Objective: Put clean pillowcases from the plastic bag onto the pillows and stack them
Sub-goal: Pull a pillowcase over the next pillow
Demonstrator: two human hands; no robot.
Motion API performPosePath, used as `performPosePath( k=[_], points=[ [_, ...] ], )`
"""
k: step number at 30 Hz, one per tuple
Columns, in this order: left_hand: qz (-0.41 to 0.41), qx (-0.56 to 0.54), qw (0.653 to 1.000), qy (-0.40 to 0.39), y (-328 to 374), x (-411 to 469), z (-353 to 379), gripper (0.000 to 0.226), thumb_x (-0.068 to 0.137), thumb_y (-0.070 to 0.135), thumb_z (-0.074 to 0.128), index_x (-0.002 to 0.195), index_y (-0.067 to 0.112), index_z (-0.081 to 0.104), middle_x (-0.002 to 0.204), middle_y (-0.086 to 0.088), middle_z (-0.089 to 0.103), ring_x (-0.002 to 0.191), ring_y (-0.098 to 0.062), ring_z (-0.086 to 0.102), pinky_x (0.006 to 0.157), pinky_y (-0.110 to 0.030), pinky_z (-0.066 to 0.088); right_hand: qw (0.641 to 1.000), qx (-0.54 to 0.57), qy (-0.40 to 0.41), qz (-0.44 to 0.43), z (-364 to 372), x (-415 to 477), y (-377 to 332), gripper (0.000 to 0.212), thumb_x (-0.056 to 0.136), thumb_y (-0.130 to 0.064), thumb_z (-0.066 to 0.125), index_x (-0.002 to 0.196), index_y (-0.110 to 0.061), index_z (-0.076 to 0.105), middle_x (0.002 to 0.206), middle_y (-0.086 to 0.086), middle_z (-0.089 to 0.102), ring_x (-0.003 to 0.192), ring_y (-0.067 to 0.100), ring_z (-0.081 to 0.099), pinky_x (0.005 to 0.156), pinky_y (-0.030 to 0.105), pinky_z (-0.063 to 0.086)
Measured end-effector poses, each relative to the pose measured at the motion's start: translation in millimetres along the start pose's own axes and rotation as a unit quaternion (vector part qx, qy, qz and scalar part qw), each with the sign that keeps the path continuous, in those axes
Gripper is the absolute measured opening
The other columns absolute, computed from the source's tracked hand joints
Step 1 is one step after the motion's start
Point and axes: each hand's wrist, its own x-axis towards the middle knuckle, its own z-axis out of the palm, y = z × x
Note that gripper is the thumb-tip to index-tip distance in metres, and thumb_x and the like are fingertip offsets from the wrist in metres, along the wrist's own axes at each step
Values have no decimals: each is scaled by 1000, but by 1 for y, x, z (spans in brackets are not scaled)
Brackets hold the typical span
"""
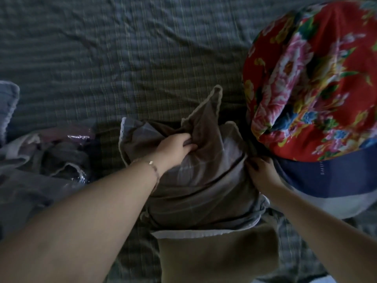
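Note:
A grey checked pillowcase (206,172) with a pale lace trim covers most of a pillow at the centre of the bed. The pillow's tan bare end (218,258) sticks out toward me. My left hand (175,148) grips a bunch of the pillowcase fabric near its far end. At the pillowcase's right edge my right hand (261,172) holds the cloth, fingers curled on it. A crumpled clear plastic bag (75,156) with folded grey cloth inside lies at the left.
A big rolled quilt (312,82) with a red flower print and a blue band lies at the right, touching the pillow. Another pale blue pillow (8,103) shows at the far left edge. The bed has a dark striped sheet (122,58).

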Motion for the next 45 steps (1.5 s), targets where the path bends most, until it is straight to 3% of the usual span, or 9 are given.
performPosePath(
  k=[3, 8, 14, 18, 22, 26, 36, 39, 45],
  points=[
    [16, -88, 987, 133, -5, -33, -1, 20, 89, 23, 59, 89, 3, 64, 89, -6, 68, 89, -15, 61, 78, -28, 44, 1000, 11, 7, 24, 7, -7, -12, 37, 98, -29, 43, 100, 2, 64, 107, 22, 60, 104, 32, 52, 74, 28, 32],
    [-54, -83, 939, 329, -15, -67, -22, 21, 91, 20, 57, 91, 0, 63, 85, -6, 61, 84, -17, 54, 68, -17, 30, 994, 98, 45, 23, -14, -31, -36, 40, 98, -34, 39, 69, -13, 57, 65, -2, 56, 65, 14, 51, 59, 28, 29],
    [-60, -77, 955, 281, -6, -50, -27, 26, 91, 23, 58, 98, 0, 65, 94, -10, 66, 84, -14, 53, 63, -17, 29, 979, 78, -89, 166, 6, -108, 23, 48, 100, -28, 36, 56, -16, 50, 54, 0, 51, 55, 12, 50, 50, 18, 34],
    [-20, 2, 964, 264, 4, -44, -5, 26, 88, 20, 61, 109, 3, 63, 110, -13, 62, 106, -30, 55, 86, -28, 40, 962, -39, -171, 211, 14, -101, 28, 45, 101, -38, 28, 85, -13, 61, 84, 7, 64, 83, 24, 61, 66, 28, 41],
    [-8, 76, 960, 268, -16, -89, 24, 46, 84, 25, 67, 125, 8, 52, 128, -14, 44, 120, -29, 42, 100, -34, 37, 923, -355, -115, 92, -26, -69, 0, 31, 99, -31, 32, 118, -19, 54, 116, 5, 59, 104, 22, 56, 81, 32, 41],
    [-28, 124, 958, 257, -41, -115, 43, 27, 82, 25, 68, 100, 6, 60, 110, -15, 53, 103, -37, 49, 86, -43, 46, 947, -268, -31, -172, -33, -48, -50, 51, 90, -39, 54, 135, -20, 42, 132, 3, 42, 123, 24, 41, 97, 33, 34],
    [208, 95, 946, 231, -32, -133, 38, 25, 83, 28, 50, 70, 8, 58, 71, -2, 58, 75, -10, 44, 68, -22, 37, 901, -288, -20, -324, -6, -35, -18, 24, 75, -32, 56, 66, -13, 69, 88, 11, 63, 83, 28, 57, 68, 37, 52],
    [129, 84, 970, 189, -55, -136, 34, 20, 86, 28, 54, 79, 11, 61, 81, -1, 60, 82, -7, 50, 69, -17, 41, 869, -309, -6, -386, -19, -60, 14, 33, 74, -32, 43, 64, -16, 70, 80, 4, 68, 78, 20, 58, 70, 26, 44],
    [15, 115, 981, 157, -80, -130, 21, 30, 87, 10, 62, 116, 5, 59, 122, -9, 56, 109, -25, 57, 88, -29, 45, 910, -249, 38, -329, -12, -65, 10, 30, 78, -31, 44, 67, -14, 66, 66, 0, 64, 60, 22, 63, 65, 25, 30]
  ],
)
